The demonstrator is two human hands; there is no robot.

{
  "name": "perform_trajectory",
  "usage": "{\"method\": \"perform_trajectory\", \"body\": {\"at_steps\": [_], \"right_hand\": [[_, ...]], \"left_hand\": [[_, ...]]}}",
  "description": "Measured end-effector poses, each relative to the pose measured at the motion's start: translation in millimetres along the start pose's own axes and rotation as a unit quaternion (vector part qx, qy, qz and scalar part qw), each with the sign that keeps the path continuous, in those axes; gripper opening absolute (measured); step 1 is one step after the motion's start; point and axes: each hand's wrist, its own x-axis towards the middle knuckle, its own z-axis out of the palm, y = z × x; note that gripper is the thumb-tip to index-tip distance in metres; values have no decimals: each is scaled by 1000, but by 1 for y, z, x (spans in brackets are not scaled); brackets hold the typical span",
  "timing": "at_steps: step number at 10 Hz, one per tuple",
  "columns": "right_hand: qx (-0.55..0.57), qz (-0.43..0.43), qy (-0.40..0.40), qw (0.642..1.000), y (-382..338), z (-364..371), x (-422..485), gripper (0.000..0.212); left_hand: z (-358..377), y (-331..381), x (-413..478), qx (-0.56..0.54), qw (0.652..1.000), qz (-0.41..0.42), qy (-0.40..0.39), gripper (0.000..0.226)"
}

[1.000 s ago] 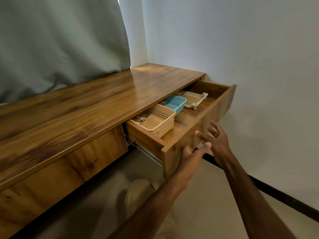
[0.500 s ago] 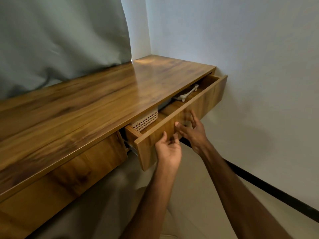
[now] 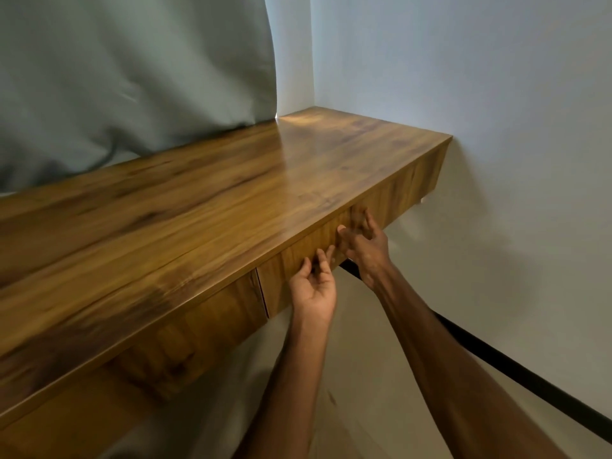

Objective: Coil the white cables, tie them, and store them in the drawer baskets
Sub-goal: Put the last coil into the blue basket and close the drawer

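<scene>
The wooden drawer [image 3: 390,200] under the desk top is pushed fully in, its front flush with the desk edge. The baskets and white cables inside it are hidden. My left hand [image 3: 314,286] is just in front of the drawer front near its left end, palm up, fingers spread, holding nothing. My right hand [image 3: 364,243] is a little further right, fingertips at the drawer front, fingers apart and blurred, with nothing in it.
The long wooden desk top [image 3: 198,207] runs from lower left to the room corner. A grey curtain [image 3: 116,77] hangs behind it. White wall [image 3: 496,94] stands on the right with a black skirting strip [image 3: 496,362] along the floor. A second drawer front [image 3: 198,332] sits left of the shut one.
The drawer went from wide open, baskets showing, to half shut, to fully shut. Both hands moved forward with its front.
</scene>
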Motion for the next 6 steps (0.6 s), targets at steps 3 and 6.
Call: {"method": "perform_trajectory", "body": {"at_steps": [3, 6], "right_hand": [[9, 51, -35, 998, -13, -2, -15, 97], [-7, 20, -32, 999, -32, 24, -82, 46]], "left_hand": [[11, -4, -9, -20, 1000, -1, 24, 51], [22, -7, -87, 180, 978, 106, -5, 39]]}}
